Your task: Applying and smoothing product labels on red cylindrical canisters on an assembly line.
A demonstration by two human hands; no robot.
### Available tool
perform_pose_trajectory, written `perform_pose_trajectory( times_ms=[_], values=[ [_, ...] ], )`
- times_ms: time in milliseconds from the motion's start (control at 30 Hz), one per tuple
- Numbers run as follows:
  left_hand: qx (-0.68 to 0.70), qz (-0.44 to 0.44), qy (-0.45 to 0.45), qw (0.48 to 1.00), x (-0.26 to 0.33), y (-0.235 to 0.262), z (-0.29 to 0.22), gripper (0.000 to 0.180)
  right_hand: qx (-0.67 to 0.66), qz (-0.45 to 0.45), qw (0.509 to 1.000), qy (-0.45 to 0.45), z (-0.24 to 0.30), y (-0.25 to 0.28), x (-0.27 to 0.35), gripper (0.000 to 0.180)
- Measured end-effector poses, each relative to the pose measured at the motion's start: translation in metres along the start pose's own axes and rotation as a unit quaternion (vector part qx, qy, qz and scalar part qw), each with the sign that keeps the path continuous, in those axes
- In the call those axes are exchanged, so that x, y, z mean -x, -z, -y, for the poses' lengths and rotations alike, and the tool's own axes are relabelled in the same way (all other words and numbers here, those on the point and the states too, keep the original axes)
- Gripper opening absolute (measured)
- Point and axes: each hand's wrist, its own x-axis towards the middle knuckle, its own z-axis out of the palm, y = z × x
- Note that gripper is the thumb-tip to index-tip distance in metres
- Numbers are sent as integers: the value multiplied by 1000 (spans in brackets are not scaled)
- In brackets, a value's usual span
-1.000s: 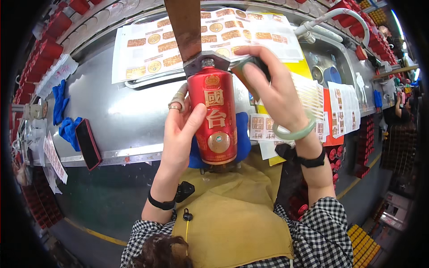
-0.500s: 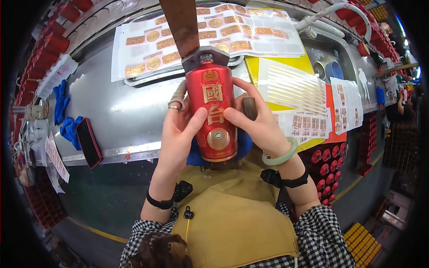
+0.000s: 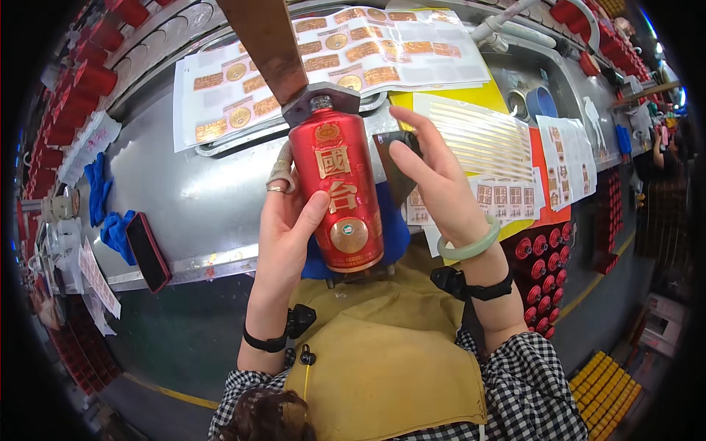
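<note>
A red bottle (image 3: pixel 338 195) with gold lettering and a round gold label leans toward me in the middle. Its neck sits in a grey angular bracket (image 3: pixel 298 110) at the end of a brown bar (image 3: pixel 268 48). My left hand (image 3: pixel 287 220) grips the bottle's left side, thumb on the front and the other fingers behind, one of them wrapped in tape. Off the bottle's right side, my right hand (image 3: pixel 437 173) holds a thin dark flat piece (image 3: pixel 397 165), like a scraper, between thumb and fingers. Blue cloth (image 3: pixel 393 235) shows behind the bottle.
Sheets of gold stickers (image 3: pixel 331 62) lie on a metal tray beyond the bottle. Gold strips (image 3: pixel 478 136) and small label sheets (image 3: pixel 507 192) lie to the right, before a sink (image 3: pixel 529 66). A phone (image 3: pixel 147 253) and blue gloves (image 3: pixel 116 237) are at the left edge.
My right hand has come off the bottle and shifted right, turning the dark flat piece broadside into view. My left hand stays on the bottle, which appears slightly further left and more tilted.
</note>
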Motion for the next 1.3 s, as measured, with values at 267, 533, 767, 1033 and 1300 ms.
perform_pose_trajectory(
  times_ms=[267, 533, 767, 1033, 1300],
  values=[
    [6, -5, 18, 1000, -1, -2, -1, 64, 22, -16, 991, 128, -2, -17, -6, 33],
    [-1, -4, 11, 1000, 1, 1, 2, 63, 299, -96, 920, 233, -20, 1, -7, 24],
    [-23, 22, 10, 999, -1, 4, 0, 63, -16, -54, 991, 119, -9, 9, 1, 29],
    [-10, 38, 45, 998, -2, 12, -1, 61, 68, -30, 993, 91, 6, 4, 13, 28],
    [-62, -4, 13, 998, 1, 0, -7, 70, 200, -18, 975, 96, -1, 0, 32, 31]
  ],
)
